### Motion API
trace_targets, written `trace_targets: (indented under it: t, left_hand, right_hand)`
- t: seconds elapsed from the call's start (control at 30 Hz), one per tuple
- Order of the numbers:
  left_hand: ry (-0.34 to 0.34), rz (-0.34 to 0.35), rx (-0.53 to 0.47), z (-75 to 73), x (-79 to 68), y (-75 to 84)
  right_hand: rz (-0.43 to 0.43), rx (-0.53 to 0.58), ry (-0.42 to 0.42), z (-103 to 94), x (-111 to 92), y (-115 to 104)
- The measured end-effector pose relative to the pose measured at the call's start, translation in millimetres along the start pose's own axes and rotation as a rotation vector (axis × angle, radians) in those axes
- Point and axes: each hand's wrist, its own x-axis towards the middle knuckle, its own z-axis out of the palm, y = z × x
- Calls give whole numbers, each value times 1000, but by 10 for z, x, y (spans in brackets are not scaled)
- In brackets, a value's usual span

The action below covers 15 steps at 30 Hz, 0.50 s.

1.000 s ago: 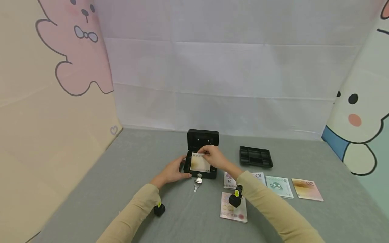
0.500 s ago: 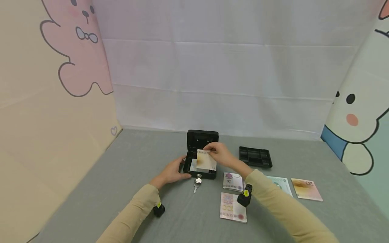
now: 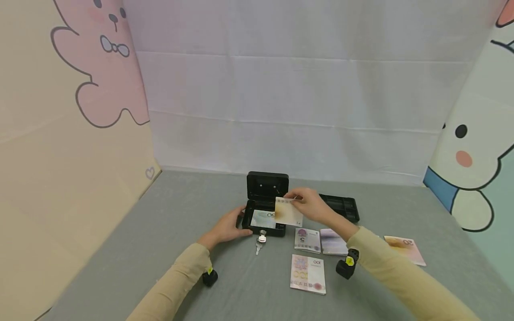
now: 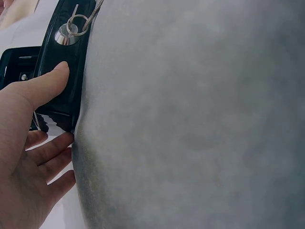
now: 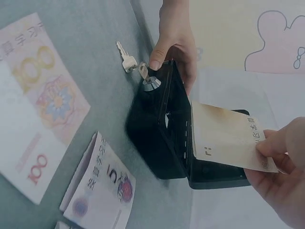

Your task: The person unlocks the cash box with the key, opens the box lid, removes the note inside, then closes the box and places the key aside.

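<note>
A black cash box point(image 3: 273, 231) stands with its lid point(image 3: 267, 185) raised, a keyed lock point(image 3: 263, 237) on its front. My left hand point(image 3: 228, 226) holds the box's left front corner; in the left wrist view the thumb lies on the front face and the fingers are by the side. My right hand point(image 3: 311, 206) pinches a yellowish banknote bundle point(image 3: 287, 212) by its far edge, over the box's right side. The right wrist view shows thumb and fingers on the bundle's end point(image 5: 221, 136). A greenish 50 note point(image 3: 263, 219) lies inside the box.
To the right lie a 5 note stack point(image 3: 307, 240), a purple-blue stack point(image 3: 334, 243) and a 20 note stack point(image 3: 404, 249). A 100 note stack point(image 3: 308, 274) is nearer. Behind the right hand sits a black compartment tray point(image 3: 346, 208), partly covered.
My right hand has lifted the yellowish bundle from inside the box and moved it rightward, uncovering the greenish 50 note. The left hand has stayed on the box.
</note>
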Motion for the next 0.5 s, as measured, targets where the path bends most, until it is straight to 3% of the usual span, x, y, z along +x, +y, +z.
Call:
trace_targets:
  t: [0.23, 0.5]
  left_hand:
    - [-4, 13, 2, -4, 5, -5]
    - [-28, 0, 3, -16, -14, -3]
  right_hand:
    - [-30, -37, 18, -116, -181, 83]
    - [46, -28, 8, -206, -439, 174]
